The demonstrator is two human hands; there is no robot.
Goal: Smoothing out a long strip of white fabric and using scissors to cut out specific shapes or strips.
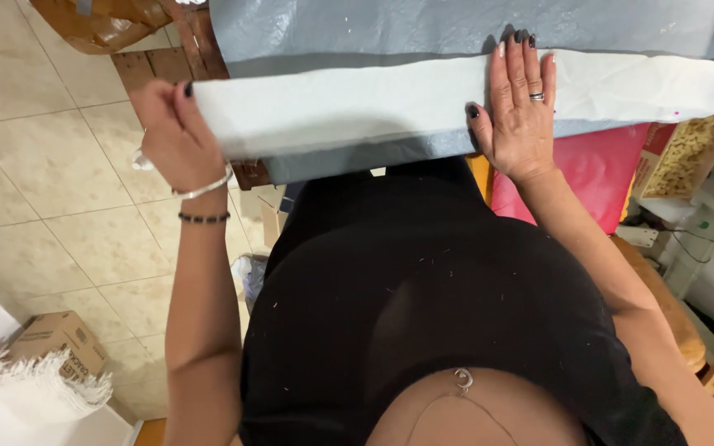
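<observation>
- Plainly, left hand (171, 136) fingers curl closed around the white cloth's (390, 103) end.
- Right hand (521, 103) fingers spread flat, pressing it onto the grey table (423, 25).
- Cardboard box (59, 339) on floor, contents unseen.

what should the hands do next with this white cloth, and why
Probably slide the right hand outward along the folded white cloth to smooth it: that hand lies flat on it, the left hand grips its end at the grey board edge.
</observation>
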